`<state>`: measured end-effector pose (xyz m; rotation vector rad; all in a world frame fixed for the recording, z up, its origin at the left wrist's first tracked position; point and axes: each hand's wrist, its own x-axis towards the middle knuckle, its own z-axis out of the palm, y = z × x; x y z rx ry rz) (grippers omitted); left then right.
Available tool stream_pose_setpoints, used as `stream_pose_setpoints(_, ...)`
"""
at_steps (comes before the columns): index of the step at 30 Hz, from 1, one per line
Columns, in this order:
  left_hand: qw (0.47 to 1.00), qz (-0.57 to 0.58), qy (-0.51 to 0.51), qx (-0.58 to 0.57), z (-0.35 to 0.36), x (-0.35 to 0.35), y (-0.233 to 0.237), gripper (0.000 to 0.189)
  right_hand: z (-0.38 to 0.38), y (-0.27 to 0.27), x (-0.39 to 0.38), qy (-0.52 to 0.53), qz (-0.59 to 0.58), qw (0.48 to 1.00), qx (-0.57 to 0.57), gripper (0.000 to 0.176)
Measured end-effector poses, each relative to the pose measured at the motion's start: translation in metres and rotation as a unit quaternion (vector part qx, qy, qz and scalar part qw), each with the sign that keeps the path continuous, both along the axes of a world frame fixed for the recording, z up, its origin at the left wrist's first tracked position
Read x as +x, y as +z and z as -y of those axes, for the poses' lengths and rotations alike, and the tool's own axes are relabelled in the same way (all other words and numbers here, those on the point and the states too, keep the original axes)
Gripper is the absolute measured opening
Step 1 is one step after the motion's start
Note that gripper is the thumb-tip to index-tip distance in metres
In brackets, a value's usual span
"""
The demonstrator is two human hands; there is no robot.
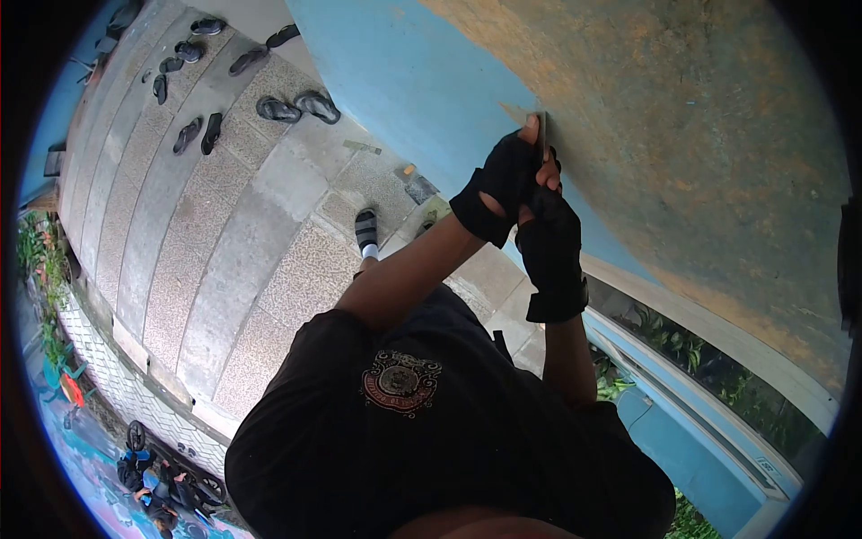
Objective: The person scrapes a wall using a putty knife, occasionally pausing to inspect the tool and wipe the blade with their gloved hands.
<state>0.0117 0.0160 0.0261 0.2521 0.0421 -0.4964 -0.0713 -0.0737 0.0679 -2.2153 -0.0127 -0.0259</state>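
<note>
At the wall, I see left hand and right hand, fingers clamped on blade, presumably for pressure.

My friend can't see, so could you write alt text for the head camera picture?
Someone's left hand, with the right hand beside it, holds a thin, flat object at a wall where blue paint meets a brownish patch. Both wear black fingerless gloves. Dark sandals lie on paving.
</note>
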Motion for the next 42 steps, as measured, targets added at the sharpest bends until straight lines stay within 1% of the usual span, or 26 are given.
stream_pose_setpoints(2, 1.0, -0.004, 0.008, -0.016, 0.0, 0.002, -0.002, 0.047, -0.006, -0.005, 0.01, 0.039, 0.087, 0.995, -0.037, 0.013)
stream_pose_setpoints(3, 1.0, -0.003, 0.011, -0.019, 0.0, 0.003, -0.004, 0.047, -0.003, -0.004, 0.008, 0.039, 0.084, 0.995, -0.038, 0.013)
stream_pose_setpoints(5, 1.0, -0.007, 0.007, -0.012, 0.004, -0.004, -0.003, 0.048, 0.001, 0.001, 0.0, -0.012, -0.047, 0.998, 0.046, 0.013)
stream_pose_setpoints(8, 1.0, 0.012, 0.014, 0.022, 0.003, -0.001, -0.003, 0.048, 0.0, 0.006, 0.004, 0.003, -0.035, 0.999, -0.002, 0.012)
stream_pose_setpoints(9, 0.999, 0.01, 0.035, 0.01, 0.0, 0.003, -0.006, 0.048, -0.003, 0.002, 0.006, -0.002, -0.038, 0.999, -0.003, 0.012)
stream_pose_setpoints(10, 0.998, 0.008, 0.058, -0.003, -0.006, 0.011, -0.008, 0.048, -0.008, -0.005, 0.017, 0.025, 0.008, 1.0, -0.002, 0.011)
stream_pose_setpoints(11, 0.999, 0.001, 0.048, 0.015, -0.011, 0.014, -0.009, 0.048, -0.011, -0.01, 0.022, 0.054, 0.056, 0.997, 0.0, 0.011)
stream_pose_setpoints(12, 0.999, 0.002, 0.049, 0.016, -0.01, 0.011, -0.008, 0.048, -0.008, -0.01, 0.017, 0.054, 0.057, 0.997, 0.001, 0.011)
stream_pose_setpoints(14, 1.0, 0.001, -0.004, 0.028, 0.001, -0.001, -0.006, 0.048, 0.0, -0.003, 0.001, -0.016, -0.046, 0.999, -0.008, 0.009)
stream_pose_setpoints(15, 0.999, -0.008, -0.009, 0.042, 0.003, 0.0, -0.001, 0.049, -0.002, 0.001, 0.002, -0.016, -0.043, 0.998, 0.034, 0.009)
stream_pose_setpoints(16, 0.999, -0.007, -0.007, 0.045, -0.003, 0.004, -0.001, 0.049, -0.008, 0.002, 0.007, -0.014, -0.042, 0.998, 0.037, 0.009)
stream_pose_setpoints(18, 1.0, -0.017, 0.003, -0.005, -0.007, 0.003, -0.001, 0.049, -0.014, 0.005, 0.006, -0.013, -0.052, 0.994, 0.09, 0.011)
stream_pose_setpoints(23, 0.999, -0.002, -0.021, 0.032, 0.0, 0.004, -0.005, 0.047, -0.005, -0.006, 0.005, -0.018, -0.016, 0.999, 0.046, 0.01)
stream_pose_setpoints(25, 1.0, -0.007, 0.013, 0.018, -0.004, 0.005, -0.005, 0.047, -0.008, -0.006, 0.005, -0.015, -0.013, 0.999, 0.035, 0.011)
stream_pose_setpoints(27, 1.0, -0.006, 0.002, 0.012, -0.008, 0.005, -0.007, 0.047, -0.015, -0.005, 0.008, -0.033, -0.056, 0.998, 0.012, 0.023)
stream_pose_setpoints(30, 1.0, 0.004, -0.018, 0.004, -0.001, 0.002, -0.012, 0.048, -0.014, 0.013, 0.001, -0.046, -0.102, 0.993, 0.029, 0.025)
stream_pose_setpoints(31, 0.999, 0.011, -0.034, 0.022, 0.002, -0.003, -0.01, 0.049, -0.009, 0.007, -0.002, -0.049, -0.096, 0.994, 0.03, 0.025)
stream_pose_setpoints(33, 0.998, 0.016, -0.045, 0.044, 0.007, -0.012, -0.011, 0.051, 0.009, -0.016, -0.013, -0.008, 0.055, 0.998, -0.033, 0.013)
stream_pose_setpoints(34, 0.998, 0.009, -0.056, 0.036, 0.01, -0.015, -0.013, 0.052, 0.014, -0.014, -0.017, -0.008, 0.056, 0.998, -0.031, 0.013)
stream_pose_setpoints(36, 0.997, 0.008, -0.068, 0.031, 0.011, -0.019, -0.011, 0.053, 0.021, -0.009, -0.025, -0.06, -0.107, 0.988, 0.096, 0.019)
stream_pose_setpoints(37, 0.997, 0.021, -0.063, 0.042, 0.007, -0.022, -0.006, 0.053, 0.015, 0.006, -0.026, -0.061, -0.104, 0.988, 0.098, 0.019)
stream_pose_setpoints(38, 0.996, 0.035, -0.057, 0.054, 0.004, -0.025, -0.001, 0.053, 0.007, 0.027, -0.026, -0.067, -0.15, 0.962, 0.218, 0.022)
stream_pose_setpoints(39, 0.996, 0.038, -0.057, 0.057, 0.003, -0.029, 0.004, 0.053, 0.003, 0.039, -0.025, -0.069, -0.193, 0.92, 0.334, 0.026)
stream_pose_setpoints(40, 0.994, 0.054, -0.057, 0.07, 0.001, -0.031, 0.01, 0.053, 0.007, 0.039, -0.025, -0.066, -0.19, 0.92, 0.337, 0.026)
stream_pose_setpoints(41, 0.992, 0.071, -0.055, 0.084, 0.0, -0.032, 0.014, 0.053, 0.014, 0.038, -0.024, -0.045, -0.21, 0.861, 0.462, 0.026)
stream_pose_setpoints(42, 0.992, 0.074, -0.047, 0.091, -0.001, -0.03, 0.014, 0.053, 0.018, 0.037, -0.022, -0.017, -0.229, 0.783, 0.579, 0.027)
